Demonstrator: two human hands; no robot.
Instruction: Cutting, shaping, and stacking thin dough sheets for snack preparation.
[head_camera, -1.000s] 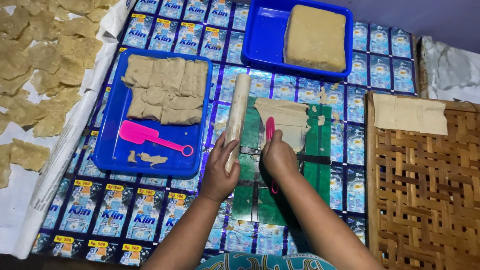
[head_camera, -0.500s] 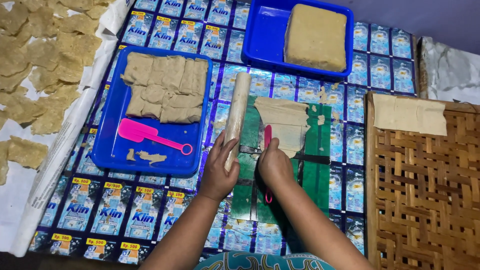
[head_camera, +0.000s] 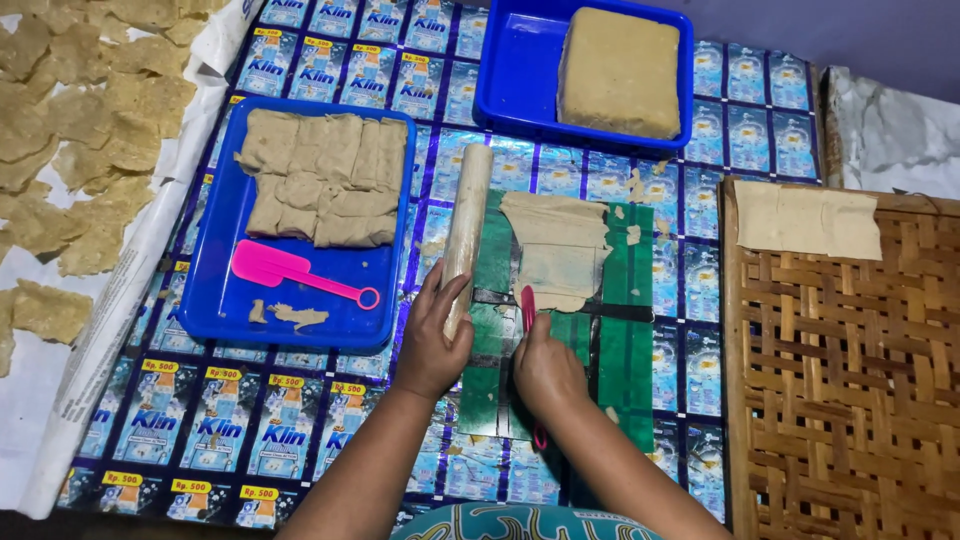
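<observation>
My left hand (head_camera: 432, 345) grips the near end of a pale wooden rolling pin (head_camera: 466, 225) that lies along the left edge of a green mat (head_camera: 620, 340). My right hand (head_camera: 548, 375) holds a red-pink scraper (head_camera: 527, 305), its blade against the near edge of a thin flattened dough sheet (head_camera: 555, 250) on the mat. The sheet has a ragged outline, with small scraps beside it.
A blue tray (head_camera: 215, 290) on the left holds several folded dough pieces and a pink spatula (head_camera: 290, 272). A second blue tray (head_camera: 510, 95) at the back holds a dough block (head_camera: 620, 72). A woven bamboo rack (head_camera: 840, 380) with one thin sheet (head_camera: 808, 220) is right. Dried pieces (head_camera: 70, 130) lie far left.
My right hand has pushed the scraper a little forward, up to the near edge of the dough sheet. My left hand stays on the rolling pin.
</observation>
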